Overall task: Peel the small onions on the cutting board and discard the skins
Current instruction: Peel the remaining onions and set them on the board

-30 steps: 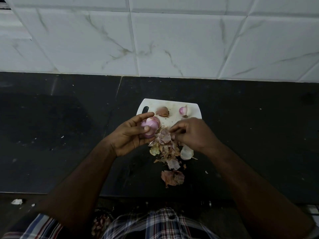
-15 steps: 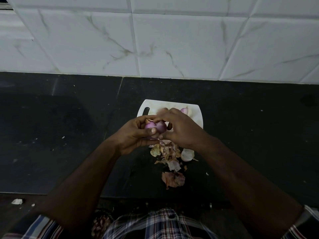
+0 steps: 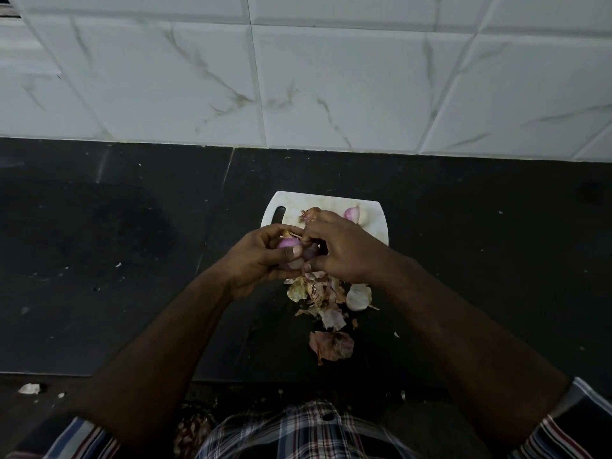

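My left hand [image 3: 256, 258] grips a small purple onion [image 3: 288, 244] just above the near edge of the white cutting board [image 3: 331, 202]. Thumb and fingers curl round it. My right hand [image 3: 344, 248] meets it from the right, its fingertips pinching at the onion's skin. Behind the hands, an unpeeled onion [image 3: 310, 213] and a pinkish onion [image 3: 352, 213] lie on the board, both partly hidden. A heap of onion skins [image 3: 326, 303] lies on the black counter in front of the board, with a pale peeled piece [image 3: 358, 297] at its right.
The black counter [image 3: 116, 260] stretches left and right of the board, backed by a white tiled wall [image 3: 298, 77]. One large loose skin [image 3: 331, 346] lies near the counter's front edge [image 3: 99, 376]. Small scraps [image 3: 29, 388] sit below that edge at the left.
My right hand left the skin heap and came up to the onion in my left hand. It now picks at the onion's top, and both hands have shifted slightly toward the board.
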Available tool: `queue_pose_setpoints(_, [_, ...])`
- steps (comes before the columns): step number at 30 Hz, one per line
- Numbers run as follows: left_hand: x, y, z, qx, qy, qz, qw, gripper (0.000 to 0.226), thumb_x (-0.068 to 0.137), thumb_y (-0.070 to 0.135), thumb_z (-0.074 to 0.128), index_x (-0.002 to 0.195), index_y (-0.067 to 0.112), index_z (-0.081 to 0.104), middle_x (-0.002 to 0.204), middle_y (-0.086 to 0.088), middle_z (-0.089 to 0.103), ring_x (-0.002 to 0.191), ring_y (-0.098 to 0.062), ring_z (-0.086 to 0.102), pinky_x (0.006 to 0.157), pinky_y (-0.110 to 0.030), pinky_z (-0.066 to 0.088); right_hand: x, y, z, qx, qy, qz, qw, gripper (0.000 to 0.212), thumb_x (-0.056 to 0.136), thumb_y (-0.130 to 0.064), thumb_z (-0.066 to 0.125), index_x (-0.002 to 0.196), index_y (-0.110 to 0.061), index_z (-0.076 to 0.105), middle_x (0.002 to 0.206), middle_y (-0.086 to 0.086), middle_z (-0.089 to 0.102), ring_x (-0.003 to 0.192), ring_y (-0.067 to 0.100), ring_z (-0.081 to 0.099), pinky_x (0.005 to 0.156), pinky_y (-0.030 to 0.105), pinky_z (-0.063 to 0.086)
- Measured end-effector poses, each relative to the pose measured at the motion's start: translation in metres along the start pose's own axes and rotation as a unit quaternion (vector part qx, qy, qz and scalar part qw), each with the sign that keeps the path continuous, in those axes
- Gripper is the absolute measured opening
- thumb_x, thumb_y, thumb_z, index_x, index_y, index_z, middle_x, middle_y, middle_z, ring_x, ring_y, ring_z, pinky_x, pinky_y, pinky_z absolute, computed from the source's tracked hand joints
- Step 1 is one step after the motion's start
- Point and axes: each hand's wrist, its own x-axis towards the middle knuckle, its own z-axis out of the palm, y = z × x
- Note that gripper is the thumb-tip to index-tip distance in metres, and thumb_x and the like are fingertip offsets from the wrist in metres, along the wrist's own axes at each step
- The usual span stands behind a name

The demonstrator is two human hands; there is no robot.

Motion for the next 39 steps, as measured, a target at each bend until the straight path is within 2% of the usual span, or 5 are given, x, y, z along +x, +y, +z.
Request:
queue_pose_setpoints(12, [-0.002,-0.001,-0.014,-0.124,0.049,-0.011,0.991,0.049,0.086,0.016,0.072,0.132,0.005,0.060,0.132,-0.021,0.060,0.100,-0.028,0.071,0.074,-0.036,0.061,-0.015,0.017,0.022,0.041,0.130,-0.005,0.991,0.015,0.078,-0.017,0.081,0.089,-0.013,0.072,0.101,-0.014,0.049,0.086,0.001,0.052,0.074,0.028,0.048])
queue_pose_setpoints(17, [-0.004,-0.003,-0.019,-0.166,0.004,-0.021,0.986,0.085,0.055,0.028,0.097,0.130,0.011,0.060,0.119,-0.013,0.064,0.095,-0.024,0.067,0.074,-0.036,0.061,-0.020,0.031,0.016,0.022,0.130,0.053,0.990,0.015,0.081,-0.018,0.079,0.093,-0.010,0.075,0.090,0.001,0.061,0.083,0.015,0.058,0.073,0.029,0.045])
queue_pose_setpoints(23, [-0.005,-0.002,-0.015,-0.192,-0.019,-0.039,0.980,0.082,0.051,0.022,0.096,0.124,0.010,0.061,0.121,-0.016,0.064,0.099,-0.027,0.066,0.075,-0.037,0.061,-0.026,0.021,0.010,0.069,0.034,0.114,0.990,0.057,0.077,-0.029,0.084,0.130,-0.018,0.065,0.126,-0.003,0.065,0.116,0.010,0.059,0.092,0.022,0.044])
queue_pose_setpoints(28, [-0.005,-0.002,-0.011,-0.190,-0.052,-0.034,0.980,0.087,0.057,0.017,0.088,0.138,0.009,0.057,0.127,-0.017,0.063,0.102,-0.028,0.065,0.083,-0.039,0.059,-0.017,-0.003,0.010,0.221,0.095,0.104,0.965,0.058,0.078,-0.029,0.084,0.131,-0.021,0.063,0.114,-0.005,0.073,0.097,-0.006,0.066,0.086,0.014,0.051])
queue_pose_setpoints(39, [-0.012,-0.002,-0.008,-0.133,-0.010,0.034,0.990,0.054,0.081,0.001,0.065,0.134,0.003,0.057,0.127,-0.020,0.067,0.105,-0.030,0.071,0.085,-0.038,0.061,-0.018,-0.002,0.022,0.297,0.150,0.106,0.937,0.031,0.086,-0.013,0.076,0.116,-0.017,0.072,0.103,-0.004,0.076,0.095,0.009,0.072,0.089,0.043,0.059])
